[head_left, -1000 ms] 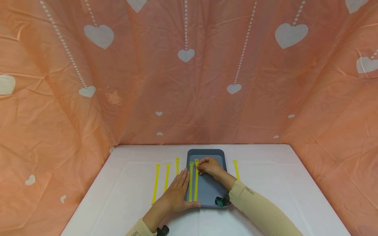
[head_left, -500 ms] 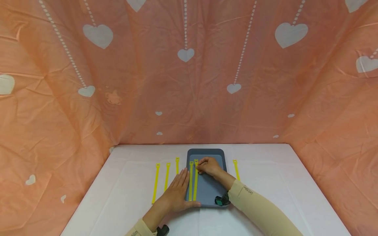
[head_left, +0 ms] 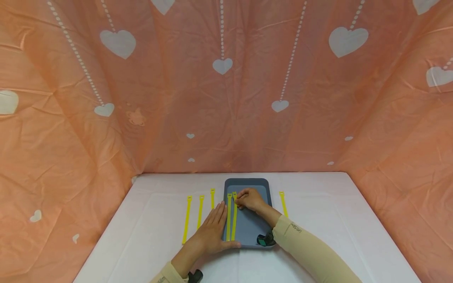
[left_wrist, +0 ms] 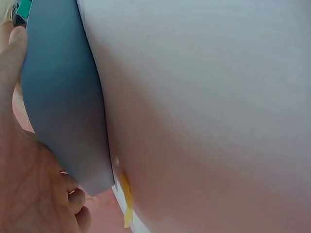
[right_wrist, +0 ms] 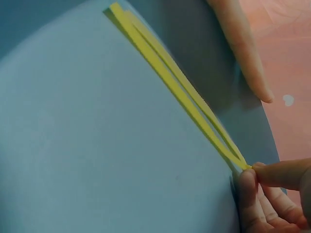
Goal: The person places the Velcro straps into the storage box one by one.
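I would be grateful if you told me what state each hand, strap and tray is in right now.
Left hand: fingers straight, against the tray's left side.
Right hand: pinching a strap.
Gray tray: open side up.
Pinched yellow strap: held near its far end, over the tray.
Neighboring strap: straight, lengthwise over the tray.
Three left straps: unlooped where visible.
Far-right strap: partly hidden by the right arm.
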Motion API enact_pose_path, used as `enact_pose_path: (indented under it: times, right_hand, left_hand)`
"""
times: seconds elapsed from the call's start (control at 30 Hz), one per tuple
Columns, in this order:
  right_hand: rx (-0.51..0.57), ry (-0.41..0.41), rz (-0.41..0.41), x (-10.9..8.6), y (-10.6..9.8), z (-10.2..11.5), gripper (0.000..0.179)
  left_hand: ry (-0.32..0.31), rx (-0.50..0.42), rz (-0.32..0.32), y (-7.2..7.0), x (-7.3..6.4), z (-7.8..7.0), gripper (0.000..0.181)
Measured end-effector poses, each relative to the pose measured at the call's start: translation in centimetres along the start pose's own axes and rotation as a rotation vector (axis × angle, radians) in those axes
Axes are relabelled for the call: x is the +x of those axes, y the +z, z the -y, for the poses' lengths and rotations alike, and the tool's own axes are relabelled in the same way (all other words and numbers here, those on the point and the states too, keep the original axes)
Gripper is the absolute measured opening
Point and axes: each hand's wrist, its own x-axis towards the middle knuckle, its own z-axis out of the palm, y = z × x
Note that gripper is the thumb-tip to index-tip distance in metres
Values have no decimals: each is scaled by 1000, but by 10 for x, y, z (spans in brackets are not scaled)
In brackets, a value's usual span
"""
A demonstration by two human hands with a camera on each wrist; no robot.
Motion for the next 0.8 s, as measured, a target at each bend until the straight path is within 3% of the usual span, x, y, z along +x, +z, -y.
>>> enact_pose_path:
  times: [0.27,0.8]
  right_hand:
    - [-25,-31,24,-3,-2,3,10]
    - [-1,-6,25,5,-1,-2,12]
  left_hand:
    - [-7,-7,6,2,0,0,131]
    - [5,3,-10,-1,-2,-3,130]
